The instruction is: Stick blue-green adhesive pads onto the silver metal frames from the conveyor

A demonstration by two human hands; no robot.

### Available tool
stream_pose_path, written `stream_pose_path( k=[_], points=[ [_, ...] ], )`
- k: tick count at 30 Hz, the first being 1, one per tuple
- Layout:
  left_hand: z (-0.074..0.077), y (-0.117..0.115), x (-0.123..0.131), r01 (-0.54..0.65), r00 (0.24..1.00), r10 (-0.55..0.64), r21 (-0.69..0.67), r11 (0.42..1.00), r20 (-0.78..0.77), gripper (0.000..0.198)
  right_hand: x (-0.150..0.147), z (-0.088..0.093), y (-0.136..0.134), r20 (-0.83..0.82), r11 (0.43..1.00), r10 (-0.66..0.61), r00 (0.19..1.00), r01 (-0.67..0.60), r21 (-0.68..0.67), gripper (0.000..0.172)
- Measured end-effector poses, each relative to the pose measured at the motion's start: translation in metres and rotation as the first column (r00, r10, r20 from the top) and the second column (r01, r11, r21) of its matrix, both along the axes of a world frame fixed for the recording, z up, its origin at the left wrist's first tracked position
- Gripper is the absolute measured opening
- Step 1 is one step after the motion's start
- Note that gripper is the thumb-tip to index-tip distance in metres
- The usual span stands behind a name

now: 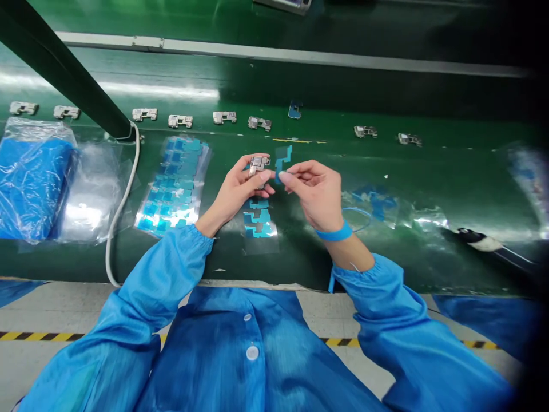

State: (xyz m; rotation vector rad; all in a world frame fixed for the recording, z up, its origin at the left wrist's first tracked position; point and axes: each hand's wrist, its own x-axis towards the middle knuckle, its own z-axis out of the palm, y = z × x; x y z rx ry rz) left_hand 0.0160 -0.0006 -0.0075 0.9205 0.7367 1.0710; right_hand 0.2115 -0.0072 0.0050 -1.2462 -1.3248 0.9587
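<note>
Between its thumb and fingers, my left hand [246,180] grips a small silvery circuit board [258,164]. Just to its right, my right hand [315,183] pinches a thin blue adhesive film piece [283,160] by its lower end; the film stands apart from the board. Under my left hand lies a clear sheet with blue film cut-outs [258,220], its upper part hidden by the hand. A blue band circles my right wrist. To the left rests a stack of similar film sheets [175,183].
Several circuit boards [224,117] form a row along the back, with a blue piece [295,110] among them. Plastic-wrapped blue material [34,177], a white cable [124,212] and a slanted dark post [72,68] are at left. A black-tipped tool [476,236] lies at right.
</note>
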Motion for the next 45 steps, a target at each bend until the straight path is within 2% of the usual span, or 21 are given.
stream_pose_path(
  k=[2, 4, 7, 10, 12, 16, 21, 24, 26, 29, 32, 35, 39, 45],
  points=[
    [-0.001, -0.002, 0.003, -0.052, 0.996, 0.055, 0.044, 0.998, -0.066, 0.054, -0.005, -0.009, 0.006, -0.066, 0.993, 0.065, 0.996, -0.07, -0.09, 0.053],
    [-0.002, -0.003, 0.004, -0.093, 0.986, 0.103, 0.078, 0.993, -0.132, 0.053, -0.004, -0.011, 0.004, -0.063, 0.988, 0.113, 0.992, -0.119, -0.101, 0.052],
    [-0.001, -0.002, 0.003, -0.14, 0.966, 0.159, 0.106, 0.985, -0.202, 0.045, 0.004, -0.01, -0.002, 0.031, 0.993, 0.116, 0.993, -0.116, -0.001, 0.042],
    [0.002, -0.001, 0.002, -0.166, 0.956, 0.188, 0.113, 0.98, -0.227, 0.042, 0.012, -0.008, -0.005, 0.236, 0.982, 0.076, 0.969, -0.115, 0.153, 0.022],
    [0.003, -0.002, 0.001, -0.166, 0.954, 0.185, 0.101, 0.981, -0.235, 0.042, 0.016, -0.008, -0.004, 0.348, 0.969, 0.057, 0.936, -0.136, 0.207, 0.015],
    [0.002, -0.004, 0.002, -0.153, 0.95, 0.173, 0.096, 0.984, -0.261, 0.042, 0.017, -0.006, -0.004, 0.423, 0.959, 0.036, 0.905, -0.15, 0.241, 0.01],
    [0.001, -0.004, 0.003, -0.123, 0.958, 0.14, 0.08, 0.989, -0.251, 0.042, 0.018, -0.006, -0.003, 0.464, 0.943, 0.024, 0.886, -0.174, 0.283, 0.015],
    [0.001, -0.002, 0.001, -0.077, 0.985, 0.07, -0.038, 0.996, -0.16, 0.04, 0.02, -0.005, -0.002, 0.406, 0.958, -0.016, 0.914, -0.102, 0.267, 0.017],
    [0.0, 0.0, -0.001, -0.038, 0.995, 0.029, -0.088, 0.995, -0.096, 0.041, 0.02, -0.004, -0.002, 0.287, 0.979, 0.009, 0.958, -0.066, 0.19, 0.023],
    [-0.005, 0.0, -0.002, -0.006, 0.997, 0.0, -0.075, 0.997, -0.072, 0.052, 0.016, -0.004, -0.004, 0.087, 0.993, 0.105, 0.991, -0.109, 0.042, 0.037],
    [-0.011, -0.001, -0.002, -0.002, 0.992, 0.003, 0.006, 1.0, -0.125, 0.061, 0.012, -0.003, -0.007, -0.012, 0.983, 0.174, 0.985, -0.175, -0.047, 0.046],
    [-0.013, -0.001, -0.001, 0.016, 0.99, -0.007, 0.062, 0.998, -0.14, 0.056, 0.01, -0.004, -0.009, -0.04, 0.976, 0.202, 0.979, -0.204, -0.076, 0.047],
    [-0.011, -0.001, -0.001, 0.048, 0.995, -0.047, 0.017, 0.999, -0.085, 0.051, 0.012, -0.006, -0.009, -0.023, 0.97, 0.224, 0.974, -0.225, -0.088, 0.046],
    [-0.008, -0.002, -0.002, 0.083, 0.986, -0.082, 0.001, 0.997, -0.146, 0.059, 0.015, -0.011, -0.01, 0.019, 0.956, 0.281, 0.96, -0.277, -0.099, 0.039]
  ],
)
